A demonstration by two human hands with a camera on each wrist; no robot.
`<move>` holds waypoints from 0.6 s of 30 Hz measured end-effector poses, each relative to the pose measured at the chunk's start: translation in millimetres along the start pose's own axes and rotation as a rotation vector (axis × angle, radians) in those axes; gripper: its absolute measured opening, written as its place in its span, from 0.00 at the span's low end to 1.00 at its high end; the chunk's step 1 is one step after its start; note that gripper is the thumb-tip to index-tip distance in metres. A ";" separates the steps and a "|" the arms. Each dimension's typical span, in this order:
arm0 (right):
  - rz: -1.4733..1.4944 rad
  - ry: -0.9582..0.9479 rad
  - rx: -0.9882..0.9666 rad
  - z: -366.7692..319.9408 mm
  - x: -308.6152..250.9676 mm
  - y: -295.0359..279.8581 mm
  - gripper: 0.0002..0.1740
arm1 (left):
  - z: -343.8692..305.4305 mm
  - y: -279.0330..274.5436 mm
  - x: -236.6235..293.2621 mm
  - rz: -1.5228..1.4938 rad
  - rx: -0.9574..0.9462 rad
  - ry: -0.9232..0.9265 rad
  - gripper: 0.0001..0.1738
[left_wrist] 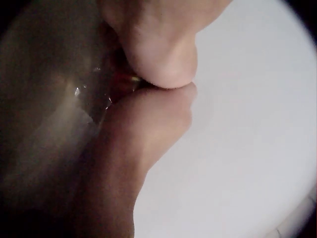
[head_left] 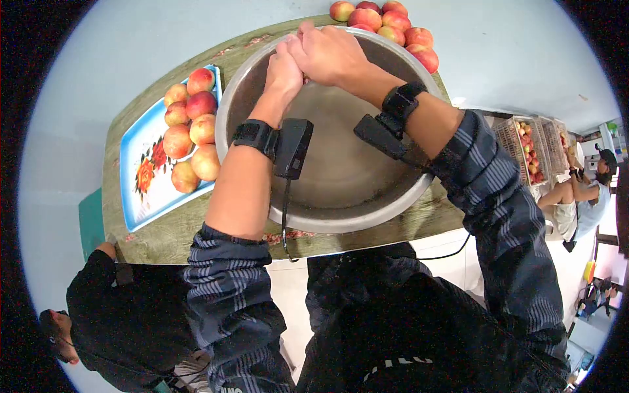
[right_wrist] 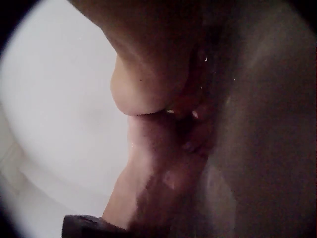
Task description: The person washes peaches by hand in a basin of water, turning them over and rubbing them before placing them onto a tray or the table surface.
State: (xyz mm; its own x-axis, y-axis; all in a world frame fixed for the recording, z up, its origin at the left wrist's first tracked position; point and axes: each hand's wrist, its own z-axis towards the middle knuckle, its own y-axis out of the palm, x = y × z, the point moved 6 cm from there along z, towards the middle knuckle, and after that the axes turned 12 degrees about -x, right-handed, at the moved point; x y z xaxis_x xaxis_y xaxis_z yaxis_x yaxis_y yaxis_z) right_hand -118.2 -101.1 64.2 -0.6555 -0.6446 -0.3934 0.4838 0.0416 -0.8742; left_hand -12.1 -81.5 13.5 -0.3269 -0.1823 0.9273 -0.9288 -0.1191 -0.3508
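Both hands, left (head_left: 284,71) and right (head_left: 329,55), were together over the far-left part of the metal basin (head_left: 388,213), heels touching. Fingers curled round a reddish thing (left_wrist: 121,85), wet-looking and mostly hidden between the palms; couldn't tell exactly what it was. Cloudy water (head_left: 341,150) sat in the basin below. Each wrist had a black strap with a small black box on it.

Basin stood on a green wood-look table (head_left: 118,173). Left of it: white tray (head_left: 141,213), blue rim, floral print, eight peaches (head_left: 177,142) along the side nearest the basin. Beyond the basin, far right: a heap of peaches (head_left: 394,35). Further out: person in black (head_left: 124,314) at left, crates of fruit (head_left: 524,147) and a seated person (head_left: 586,200) at right.
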 end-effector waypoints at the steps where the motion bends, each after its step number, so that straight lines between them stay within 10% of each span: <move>1: -0.023 -0.020 0.001 -1.8 -4.4 -3.0 0.27 | -8.1 2.3 3.1 -0.178 -0.038 -0.056 0.32; 10: -0.022 -0.123 0.034 -1.7 -8.1 -4.0 0.30 | 1.1 4.1 -1.2 -0.330 -0.295 0.084 0.33; 14: 0.129 -0.234 0.224 10.9 14.4 10.1 0.31 | 16.5 -12.6 -3.2 0.343 0.164 0.169 0.39; 18: 0.711 0.170 -0.241 8.6 28.5 19.5 0.38 | -3.4 -7.2 21.2 0.644 0.136 0.139 0.37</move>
State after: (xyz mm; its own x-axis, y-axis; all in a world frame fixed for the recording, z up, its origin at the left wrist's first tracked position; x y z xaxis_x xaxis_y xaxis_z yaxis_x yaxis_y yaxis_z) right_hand -122.4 -125.2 38.4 -0.3240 -0.2752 -0.9052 0.6955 0.5793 -0.4250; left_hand -13.0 -81.2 36.2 -0.8362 -0.1320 0.5322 -0.5135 -0.1521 -0.8445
